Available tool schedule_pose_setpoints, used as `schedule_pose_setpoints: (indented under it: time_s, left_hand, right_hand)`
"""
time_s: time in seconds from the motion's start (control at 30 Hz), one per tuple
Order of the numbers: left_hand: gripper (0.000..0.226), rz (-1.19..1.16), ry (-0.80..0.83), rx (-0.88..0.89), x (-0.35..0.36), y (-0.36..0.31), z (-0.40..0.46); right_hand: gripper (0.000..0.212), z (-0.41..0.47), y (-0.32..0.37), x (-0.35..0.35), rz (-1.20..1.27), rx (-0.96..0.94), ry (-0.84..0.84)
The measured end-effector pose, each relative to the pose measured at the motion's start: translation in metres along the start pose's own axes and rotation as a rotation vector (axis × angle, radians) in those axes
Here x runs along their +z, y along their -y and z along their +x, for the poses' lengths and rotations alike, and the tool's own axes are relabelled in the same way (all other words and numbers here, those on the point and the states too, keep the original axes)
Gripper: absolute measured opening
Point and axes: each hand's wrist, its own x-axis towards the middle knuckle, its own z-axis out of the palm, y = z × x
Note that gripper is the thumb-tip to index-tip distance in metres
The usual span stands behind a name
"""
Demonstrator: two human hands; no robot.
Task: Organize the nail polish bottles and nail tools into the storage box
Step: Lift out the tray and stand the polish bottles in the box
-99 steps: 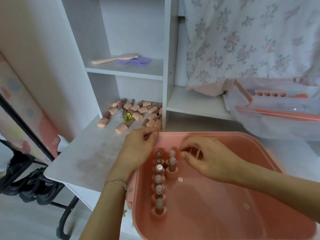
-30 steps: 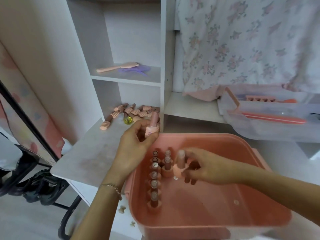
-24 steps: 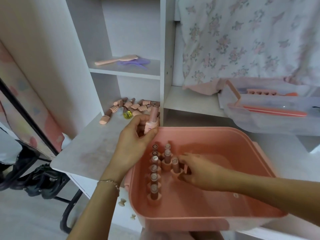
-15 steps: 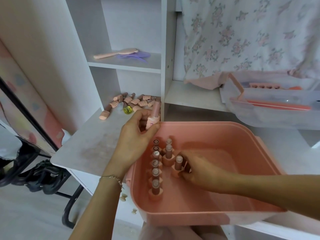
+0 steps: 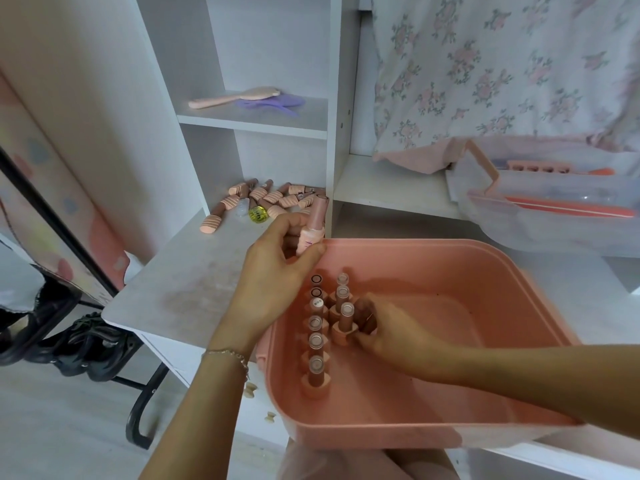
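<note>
The pink storage box (image 5: 491, 268) lies in front of me, with two rows of upright nail polish bottles (image 5: 316, 327) along its left side. My left hand (image 5: 273, 271) holds a pink nail polish bottle (image 5: 314, 223) upright at the box's back left corner. My right hand (image 5: 384, 334) is inside the box, its fingertips on the base of the nearest bottle of the second row (image 5: 343, 323). A pile of loose nail polish bottles (image 5: 273, 199) lies on the white desk (image 5: 187, 285) behind my left hand, with a small yellow jar (image 5: 258, 213) among them.
A clear lidded tray (image 5: 561, 209) with nail tools and an orange file sits at right under a floral cloth (image 5: 502, 71). A pink brush (image 5: 232, 97) and a purple item lie on the upper shelf. A black chair stands at lower left.
My right hand has set a bottle down into the second row and lowered to its base. My left hand has picked a bottle from the pile and holds it at the box's corner.
</note>
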Motion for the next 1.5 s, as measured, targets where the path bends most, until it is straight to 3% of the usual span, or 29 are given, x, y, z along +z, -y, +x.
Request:
schedule_pose_setpoints:
  time_s: [0.67,1.0,1.17,1.27,1.37,1.5]
  left_hand:
    - [0.025,0.001,0.016,-0.014,0.000,-0.001,-0.001]
    - [0.024,0.027,0.016,-0.010,-0.001,-0.002,-0.002]
    - [0.027,0.018,0.021,-0.008,-0.002,-0.002,-0.003]
    - [0.032,0.053,0.058,0.000,-0.003,-0.003,-0.004]
    - [0.037,0.126,0.102,0.014,-0.004,-0.004,-0.006]
    - [0.039,0.212,0.156,0.061,-0.004,-0.006,-0.007]
  right_hand:
    - [0.030,0.002,-0.002,0.008,0.011,0.009,-0.076]
    - [0.023,-0.008,0.011,-0.010,0.010,0.051,-0.067]
    - [0.016,-0.010,0.034,-0.034,0.082,-0.030,-0.183]
    - [0.009,-0.007,0.051,-0.049,0.265,-0.120,-0.218]
    - [0.018,-0.001,0.066,-0.061,0.451,-0.181,-0.266]
    - [0.022,0.006,0.076,-0.062,0.393,-0.220,-0.275]
